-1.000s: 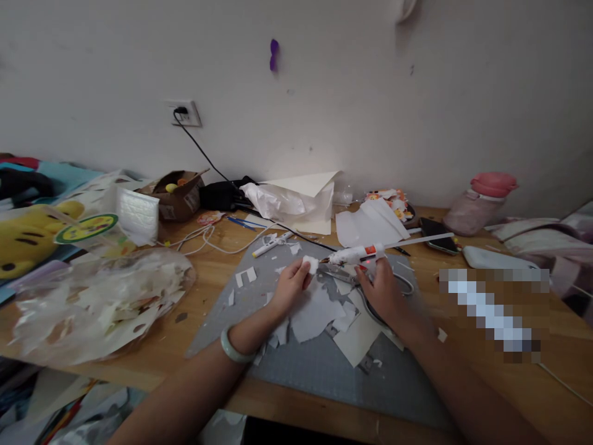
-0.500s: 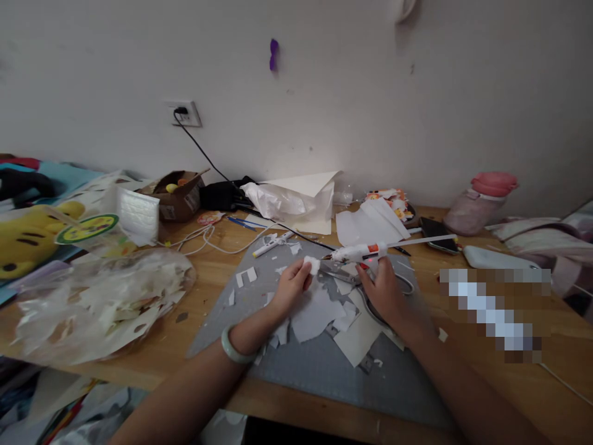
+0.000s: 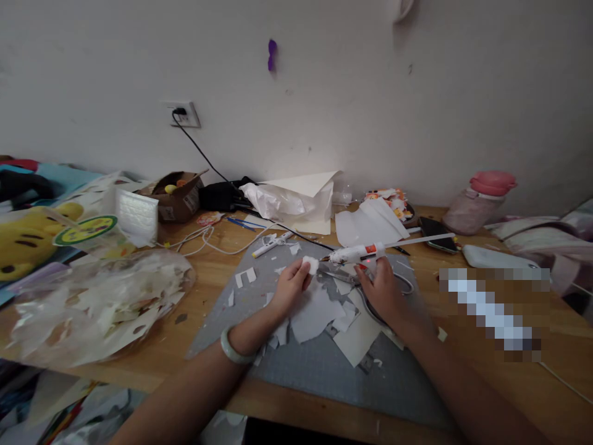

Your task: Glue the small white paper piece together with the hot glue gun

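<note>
The right hand point(image 3: 382, 289) grips a white glue gun point(image 3: 356, 253) whose long axis runs almost level across the view, nozzle pointing left and a clear glue stick jutting out to the right. The nozzle tip sits just beside a small white piece point(image 3: 311, 265) that the left hand point(image 3: 290, 286) pinches between thumb and fingertips, so the 2 hands face each other with the piece between them, nearer the left. The piece is tiny, pale and lumpy; whether it is paper or foam I cannot tell. A small red light glows on the gun above the right hand's fingers. Both hands hover low over a grey cutting mat point(image 3: 319, 364) on the wooden worktop point(image 3: 217, 272), above loose white paper scraps point(image 3: 315, 315). A pair of scissors point(image 3: 340, 275) lies on the mat just under the gun.
</note>
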Demonstrator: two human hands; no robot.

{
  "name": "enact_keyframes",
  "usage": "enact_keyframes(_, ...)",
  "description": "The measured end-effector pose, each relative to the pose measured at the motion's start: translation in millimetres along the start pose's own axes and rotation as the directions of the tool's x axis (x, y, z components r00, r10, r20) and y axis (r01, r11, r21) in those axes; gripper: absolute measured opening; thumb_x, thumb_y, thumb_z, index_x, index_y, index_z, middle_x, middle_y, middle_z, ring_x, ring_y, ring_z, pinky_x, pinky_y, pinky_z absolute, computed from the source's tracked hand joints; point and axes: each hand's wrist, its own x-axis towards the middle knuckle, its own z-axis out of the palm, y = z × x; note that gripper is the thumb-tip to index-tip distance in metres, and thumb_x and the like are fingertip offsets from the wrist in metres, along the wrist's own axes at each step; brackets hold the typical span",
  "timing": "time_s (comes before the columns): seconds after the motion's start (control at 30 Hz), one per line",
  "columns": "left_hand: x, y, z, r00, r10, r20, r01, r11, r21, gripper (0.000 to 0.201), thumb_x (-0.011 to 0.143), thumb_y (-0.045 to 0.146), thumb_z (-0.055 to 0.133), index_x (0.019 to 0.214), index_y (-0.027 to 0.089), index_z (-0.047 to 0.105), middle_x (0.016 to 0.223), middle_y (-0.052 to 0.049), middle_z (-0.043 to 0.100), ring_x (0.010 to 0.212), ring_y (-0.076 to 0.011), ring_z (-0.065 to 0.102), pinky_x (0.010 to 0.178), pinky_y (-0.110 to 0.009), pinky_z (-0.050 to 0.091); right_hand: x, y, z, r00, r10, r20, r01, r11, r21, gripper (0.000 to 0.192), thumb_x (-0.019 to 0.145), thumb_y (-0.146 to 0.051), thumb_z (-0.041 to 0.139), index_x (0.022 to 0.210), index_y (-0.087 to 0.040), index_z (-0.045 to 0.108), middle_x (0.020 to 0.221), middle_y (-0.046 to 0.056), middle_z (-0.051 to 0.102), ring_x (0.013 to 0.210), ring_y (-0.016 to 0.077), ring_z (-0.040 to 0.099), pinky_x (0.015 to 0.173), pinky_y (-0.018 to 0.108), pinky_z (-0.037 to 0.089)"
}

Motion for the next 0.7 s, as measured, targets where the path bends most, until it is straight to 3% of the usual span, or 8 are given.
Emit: enact_keyframes(0.7, 0.1, -1.2, -0.5, 1.000, -0.012, -0.007, 0.012, 0.999, 0.039, 0.044, 0.077, 0.060, 0.040, 0.058, 0.020, 0.041, 0.047, 0.006, 0.034, 0.045, -0.0093, 0.028, 0.045, -0.023, 0.021, 1.0, -2.2, -3.2, 1.000, -0.001, 0.020, 0.000, 1.000, 0.013, 0.027, 0.087, -0.049, 0.041, 0.087, -0.022, 0.043, 0.080, 0.008, 0.055, 0.084, 0.0272, 0.058, 0.068, 0.040, 0.048)
